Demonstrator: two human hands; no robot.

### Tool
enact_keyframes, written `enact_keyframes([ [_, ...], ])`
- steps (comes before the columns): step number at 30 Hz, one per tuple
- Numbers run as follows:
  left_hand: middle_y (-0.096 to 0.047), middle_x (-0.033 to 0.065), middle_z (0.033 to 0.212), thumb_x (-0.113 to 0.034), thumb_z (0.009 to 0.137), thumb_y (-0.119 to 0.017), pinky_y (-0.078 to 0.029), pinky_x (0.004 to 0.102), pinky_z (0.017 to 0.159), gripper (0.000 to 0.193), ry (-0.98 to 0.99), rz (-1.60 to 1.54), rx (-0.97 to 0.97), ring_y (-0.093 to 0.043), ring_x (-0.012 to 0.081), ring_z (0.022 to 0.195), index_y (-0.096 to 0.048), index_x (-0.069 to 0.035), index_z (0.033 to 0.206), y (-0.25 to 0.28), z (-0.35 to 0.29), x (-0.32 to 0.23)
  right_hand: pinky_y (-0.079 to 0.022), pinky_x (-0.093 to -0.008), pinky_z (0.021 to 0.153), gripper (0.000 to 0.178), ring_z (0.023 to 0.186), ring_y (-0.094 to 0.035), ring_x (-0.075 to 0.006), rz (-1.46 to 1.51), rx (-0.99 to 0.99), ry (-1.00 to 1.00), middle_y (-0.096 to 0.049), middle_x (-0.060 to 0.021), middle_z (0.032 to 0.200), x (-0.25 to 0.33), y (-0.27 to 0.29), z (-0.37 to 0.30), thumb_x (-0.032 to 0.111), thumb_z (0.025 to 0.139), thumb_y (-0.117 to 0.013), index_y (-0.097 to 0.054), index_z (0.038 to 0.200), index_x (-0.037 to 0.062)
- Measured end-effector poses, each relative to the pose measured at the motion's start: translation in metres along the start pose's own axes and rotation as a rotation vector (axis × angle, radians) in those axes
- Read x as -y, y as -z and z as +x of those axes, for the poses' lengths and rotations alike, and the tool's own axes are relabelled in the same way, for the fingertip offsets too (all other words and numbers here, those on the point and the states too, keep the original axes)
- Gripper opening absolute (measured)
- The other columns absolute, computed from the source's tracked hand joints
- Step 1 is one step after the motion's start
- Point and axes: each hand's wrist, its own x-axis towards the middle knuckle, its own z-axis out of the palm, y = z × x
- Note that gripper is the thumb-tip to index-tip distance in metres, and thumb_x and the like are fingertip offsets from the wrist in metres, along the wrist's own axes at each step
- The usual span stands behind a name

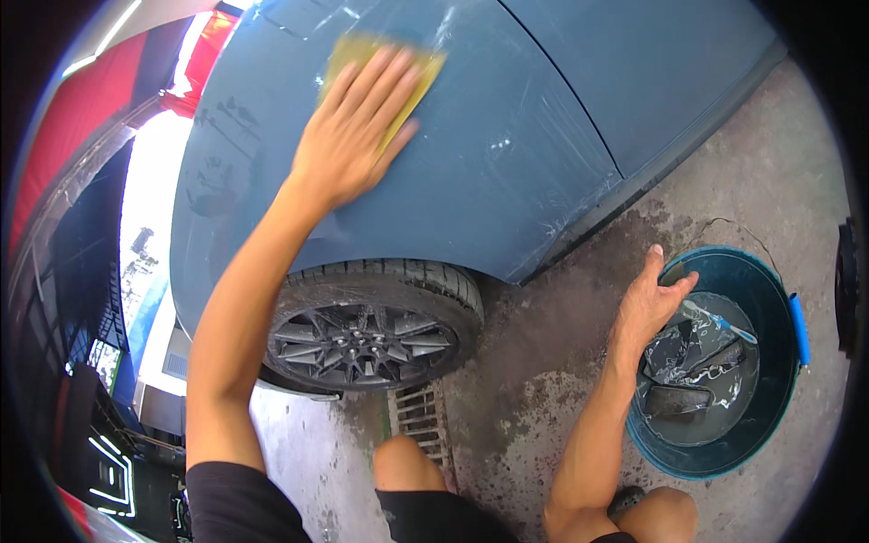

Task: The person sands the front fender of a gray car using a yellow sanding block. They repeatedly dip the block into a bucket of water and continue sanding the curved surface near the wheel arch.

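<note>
High on the blue-grey car body panel [453,195], my left hand [358,136] lies with its fingers outstretched over a yellow cloth [427,68], pressing it to the paint. Hand and cloth are smeared by motion. Wet streaks and pale smudges mark the panel around them. My right hand [647,303] is open beside the left rim of a dark teal bucket [715,462], thumb and fingers apart, holding nothing that I can see. Cloudy water in the bucket covers part of several dark pieces [679,398]. A blue-and-white toothbrush-like stick [724,324] lies among them.
Below the panel is a wheel [362,339] with a dark spoked rim. A metal drain grate [421,421] runs through the wet, stained concrete floor [507,380] near my knee. A blue handle grip [798,328] hangs at the bucket's right side. Red drapes [86,131] hang at the left.
</note>
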Motion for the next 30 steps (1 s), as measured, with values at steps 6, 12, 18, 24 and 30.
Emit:
enact_keyframes([
  [6, -0.031, 0.0145, 0.178, -0.040, 0.112, -0.050, -0.015, 0.0490, 0.136, 0.069, 0.067, -0.072, 0.269, -0.023, 0.0321, 0.167, -0.036, -0.004, 0.169, 0.002, -0.111, -0.027, -0.014, -0.0489, 0.136, 0.101, 0.163, -0.019, -0.0494, -0.117, 0.001, 0.103, -0.021, -0.0432, 0.170, 0.003, -0.011, -0.012, 0.046, 0.104, -0.066, -0.019, 0.161, -0.0232],
  [12, -0.036, 0.0116, 0.176, -0.040, 0.114, -0.049, -0.018, 0.0468, 0.135, 0.064, -0.011, -0.025, 0.048, -0.028, 0.0288, 0.165, -0.041, -0.006, 0.167, -0.021, 0.005, -0.043, -0.014, -0.0482, 0.136, 0.105, 0.164, -0.017, -0.0493, -0.027, -0.009, 0.017, -0.018, -0.0430, 0.171, -0.005, -0.007, -0.004, 0.049, 0.102, -0.066, -0.018, 0.160, -0.0251],
  [18, -0.032, 0.0114, 0.178, -0.040, 0.112, -0.052, -0.017, 0.0474, 0.136, 0.068, 0.069, -0.083, 0.267, -0.024, 0.0291, 0.166, -0.037, -0.008, 0.169, -0.018, -0.137, -0.073, -0.021, -0.0435, 0.132, 0.109, 0.162, -0.027, -0.0455, -0.151, -0.032, 0.130, -0.026, -0.0420, 0.169, -0.002, -0.011, -0.001, 0.053, 0.101, -0.068, -0.018, 0.162, -0.0219],
  [24, -0.035, 0.0095, 0.177, -0.039, 0.112, -0.051, -0.022, 0.0479, 0.134, 0.063, 0.060, -0.087, 0.021, -0.027, 0.0266, 0.165, -0.042, -0.009, 0.167, -0.041, -0.009, -0.090, -0.014, -0.0474, 0.136, 0.103, 0.164, -0.016, -0.0492, 0.039, -0.009, -0.028, -0.017, -0.0445, 0.171, 0.000, -0.006, -0.008, 0.046, 0.103, -0.066, -0.018, 0.159, -0.0259],
  [30, -0.034, 0.0065, 0.178, -0.043, 0.109, -0.056, -0.017, 0.0453, 0.136, 0.069, 0.102, -0.069, 0.256, -0.025, 0.0243, 0.166, -0.041, -0.011, 0.168, -0.034, -0.113, -0.107, -0.015, -0.0445, 0.135, 0.109, 0.164, -0.019, -0.0477, -0.152, -0.020, 0.138, -0.020, -0.0429, 0.171, 0.000, -0.012, 0.001, 0.050, 0.101, -0.068, -0.015, 0.161, -0.0247],
])
